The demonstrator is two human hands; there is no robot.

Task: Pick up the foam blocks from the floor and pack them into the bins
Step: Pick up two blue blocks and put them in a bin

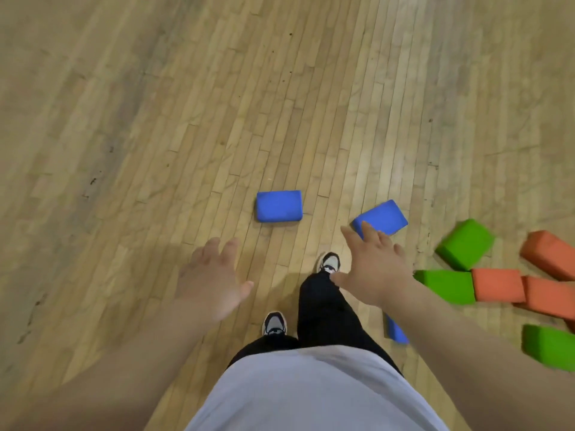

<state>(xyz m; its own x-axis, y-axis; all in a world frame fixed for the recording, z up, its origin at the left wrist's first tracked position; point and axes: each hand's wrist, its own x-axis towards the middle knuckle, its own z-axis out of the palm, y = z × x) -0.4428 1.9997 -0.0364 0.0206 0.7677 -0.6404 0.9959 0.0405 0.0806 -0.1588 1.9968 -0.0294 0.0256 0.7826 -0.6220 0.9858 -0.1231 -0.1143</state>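
Early stage: both hands empty, no bin in view.
We log the left hand [214, 281] and the right hand [376, 265] with fingers spread over the wood-strip floor [155, 119], holding nothing. The right hand hovers near the right blue block [384, 217]; the left blue block [279, 206] lies well apart, and a third blue block [396, 332] is half hidden by the arm. Far right, green blocks [465, 244] and orange blocks [497, 284] lie in a loose heap, some touching. We judge most packing remains (bin contents unknown). The blocks are matte, round-cornered foam bricks; the floor is glossy and scuffed.
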